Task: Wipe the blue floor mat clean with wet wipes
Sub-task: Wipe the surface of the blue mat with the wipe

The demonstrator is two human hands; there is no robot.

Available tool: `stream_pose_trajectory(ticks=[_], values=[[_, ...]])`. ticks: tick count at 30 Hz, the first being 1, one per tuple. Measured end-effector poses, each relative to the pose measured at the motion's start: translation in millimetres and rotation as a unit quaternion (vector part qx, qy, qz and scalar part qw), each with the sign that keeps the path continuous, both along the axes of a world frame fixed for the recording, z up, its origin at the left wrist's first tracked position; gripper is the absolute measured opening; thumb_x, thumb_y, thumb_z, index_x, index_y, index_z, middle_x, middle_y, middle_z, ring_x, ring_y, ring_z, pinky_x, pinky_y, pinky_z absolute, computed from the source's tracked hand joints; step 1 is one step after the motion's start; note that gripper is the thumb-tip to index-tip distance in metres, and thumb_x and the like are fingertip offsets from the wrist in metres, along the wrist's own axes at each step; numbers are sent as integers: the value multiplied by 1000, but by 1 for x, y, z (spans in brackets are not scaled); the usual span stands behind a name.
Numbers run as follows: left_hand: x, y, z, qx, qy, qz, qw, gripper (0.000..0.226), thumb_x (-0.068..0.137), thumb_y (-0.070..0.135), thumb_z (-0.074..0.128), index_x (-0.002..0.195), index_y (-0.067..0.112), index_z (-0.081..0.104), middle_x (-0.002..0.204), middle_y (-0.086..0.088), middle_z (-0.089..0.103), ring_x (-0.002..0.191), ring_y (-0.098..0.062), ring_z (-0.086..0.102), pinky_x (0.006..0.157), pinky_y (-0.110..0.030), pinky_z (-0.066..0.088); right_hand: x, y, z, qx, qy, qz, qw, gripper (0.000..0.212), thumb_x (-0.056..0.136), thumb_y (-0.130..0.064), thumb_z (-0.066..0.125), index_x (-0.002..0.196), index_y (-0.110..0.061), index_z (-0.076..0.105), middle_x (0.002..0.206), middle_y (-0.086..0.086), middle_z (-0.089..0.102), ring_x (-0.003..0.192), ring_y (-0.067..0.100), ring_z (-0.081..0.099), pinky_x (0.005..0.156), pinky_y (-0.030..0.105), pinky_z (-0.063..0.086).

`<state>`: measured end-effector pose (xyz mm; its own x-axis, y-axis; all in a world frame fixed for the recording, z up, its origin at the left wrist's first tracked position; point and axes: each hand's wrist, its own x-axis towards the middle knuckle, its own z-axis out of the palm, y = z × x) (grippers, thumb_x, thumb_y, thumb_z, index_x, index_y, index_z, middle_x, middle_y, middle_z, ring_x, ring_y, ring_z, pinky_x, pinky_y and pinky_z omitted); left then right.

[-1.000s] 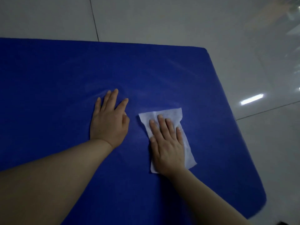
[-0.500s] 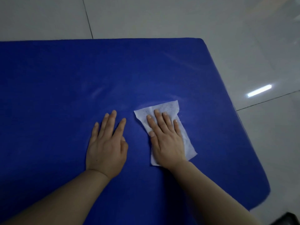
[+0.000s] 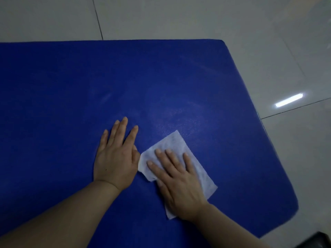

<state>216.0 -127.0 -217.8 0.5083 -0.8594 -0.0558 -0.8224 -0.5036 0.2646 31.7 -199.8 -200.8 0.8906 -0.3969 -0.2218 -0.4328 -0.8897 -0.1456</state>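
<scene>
The blue floor mat [image 3: 161, 77] fills most of the view, lying flat on a tiled floor. A white wet wipe [image 3: 170, 144] is spread on the mat, right of centre. My right hand [image 3: 177, 179] lies flat on the wipe with straight fingers and presses it onto the mat. My left hand [image 3: 116, 158] rests flat on the bare mat just left of the wipe, fingers straight. A faint damp sheen shows on the mat beyond the wipe.
Pale glossy floor tiles [image 3: 268, 42] surround the mat at the back and right, with a bright light reflection [image 3: 289, 100]. The mat's right edge runs diagonally to a rounded near corner. A dark object [image 3: 317, 240] sits at the bottom right corner.
My right hand has drawn the wipe back toward me and slightly left, and the wipe has turned. My left hand has also slid back toward me. The view has shifted a little.
</scene>
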Motion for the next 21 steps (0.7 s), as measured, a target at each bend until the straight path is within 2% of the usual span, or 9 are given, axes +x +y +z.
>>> stream_pose_trajectory(ticks=[3, 6, 8, 10, 13, 15, 17, 19, 21], values=[[-1, 0, 0, 0, 4, 4, 1000, 57, 93, 29, 21, 144, 12, 40, 156, -12, 24, 144, -25, 20, 116, -39, 7, -14, -43, -7, -53, 0, -81, 995, 54, 95, -36, 23, 149, -29, 27, 157, -1, 22, 144, 22, 24, 112, 46, 16], [-1, 1, 0, -1, 4, 7, 1000, 57, 93, 29, 21, 144, 12, 39, 156, -12, 23, 144, -24, 19, 117, -38, 5, -24, -85, -8, -55, 16, -243, 968, 55, 96, -43, 6, 150, -35, 4, 159, -8, -1, 147, 14, -2, 119, 40, 1], [-1, 1, 0, -1, 5, 7, 1000, 57, 93, 29, 22, 144, 12, 40, 156, -12, 24, 144, -25, 20, 116, -38, 5, -21, -87, -9, -56, 28, -272, 960, 56, 94, -48, -3, 149, -37, -5, 158, -9, -12, 146, 13, -12, 118, 39, -8], [-1, 1, 0, 1, 6, 7, 1000, 57, 92, 29, 22, 144, 12, 39, 156, -12, 23, 144, -25, 20, 116, -39, 6, -13, -69, -7, -66, 32, -231, 970, 56, 96, -47, -1, 151, -35, 1, 160, -5, -2, 147, 19, -2, 117, 45, -2], [-1, 1, -1, -3, 8, 6, 1000, 58, 92, 30, 21, 144, 13, 39, 157, -12, 23, 144, -25, 19, 117, -41, 8, -7, -22, -1, -44, 7, -96, 994, 53, 101, -42, 4, 149, -30, 22, 156, 2, 25, 144, 25, 22, 111, 51, 13], [0, 1, -1, -7, 8, 5, 1000, 57, 92, 30, 21, 144, 13, 39, 157, -12, 22, 144, -24, 18, 117, -42, 9, -11, -3, 1, -15, -12, -15, 1000, 49, 102, -39, 12, 148, -30, 26, 157, 0, 25, 144, 23, 23, 114, 49, 12], [0, 1, 0, -10, 10, 6, 1000, 57, 92, 29, 21, 144, 12, 39, 157, -11, 23, 145, -24, 18, 117, -41, 8, -18, -19, -3, -30, -22, 0, 999, 49, 99, -35, 23, 148, -28, 28, 157, 1, 22, 143, 23, 27, 113, 45, 14], [-1, 1, 0, -9, 12, 4, 1000, 57, 93, 29, 21, 144, 13, 39, 157, -11, 22, 145, -24, 17, 117, -40, 7, -31, -48, -9, -63, -6, -105, 992, 54, 95, -34, 24, 149, -27, 24, 156, 1, 17, 142, 25, 27, 112, 45, 17], [0, 1, 0, -5, 13, 4, 1000, 57, 93, 30, 21, 145, 13, 38, 157, -10, 22, 145, -23, 17, 118, -39, 5, -46, -73, -9, -61, 12, -249, 966, 56, 96, -41, 10, 152, -32, 7, 158, -4, 2, 147, 20, 7, 117, 44, 10]])
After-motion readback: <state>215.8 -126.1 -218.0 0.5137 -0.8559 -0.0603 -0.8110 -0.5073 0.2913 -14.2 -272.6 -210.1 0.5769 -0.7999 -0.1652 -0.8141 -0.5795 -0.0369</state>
